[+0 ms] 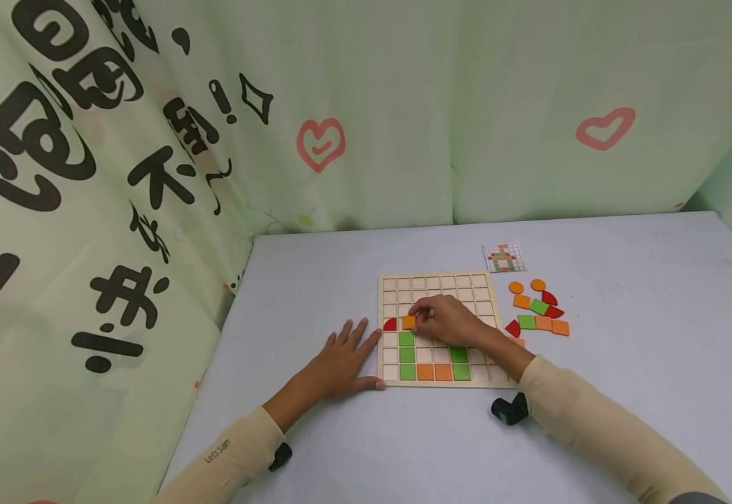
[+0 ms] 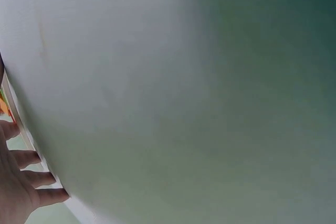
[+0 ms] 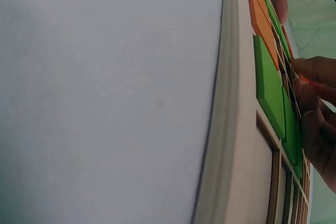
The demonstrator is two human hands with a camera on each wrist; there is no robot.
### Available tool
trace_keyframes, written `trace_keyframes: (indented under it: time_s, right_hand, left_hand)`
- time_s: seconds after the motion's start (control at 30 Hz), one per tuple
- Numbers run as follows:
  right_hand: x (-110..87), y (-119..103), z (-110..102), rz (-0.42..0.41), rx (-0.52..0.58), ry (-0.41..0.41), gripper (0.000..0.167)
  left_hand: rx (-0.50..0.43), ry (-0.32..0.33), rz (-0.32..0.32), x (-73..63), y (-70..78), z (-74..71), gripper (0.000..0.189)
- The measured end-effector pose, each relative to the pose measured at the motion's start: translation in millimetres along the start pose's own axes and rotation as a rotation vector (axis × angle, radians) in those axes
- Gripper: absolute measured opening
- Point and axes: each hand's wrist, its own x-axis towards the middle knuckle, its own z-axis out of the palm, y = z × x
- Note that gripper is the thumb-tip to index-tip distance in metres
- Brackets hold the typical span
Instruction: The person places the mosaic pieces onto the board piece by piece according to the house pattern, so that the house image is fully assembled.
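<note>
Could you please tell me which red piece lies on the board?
The red piece in the leftmost column of the board, beside the orange square in the right hand; the other red pieces lie off the board.

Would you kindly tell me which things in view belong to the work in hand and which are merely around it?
Belongs to the work:
gridded board
orange square in the right hand
placed pieces
loose pieces
pattern card, apparently

Merely around it:
printed curtain
white tabletop
</note>
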Motion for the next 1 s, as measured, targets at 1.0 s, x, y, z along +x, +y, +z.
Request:
trace_keyframes:
  time_s: [1.0]
  right_hand:
    - [-4.2,-3.9,-6.7,-0.038,-0.064,0.014,0.020]
  left_hand:
    - [-0.029,-0.020,0.000,-0.1,0.1,-1.5,0.098]
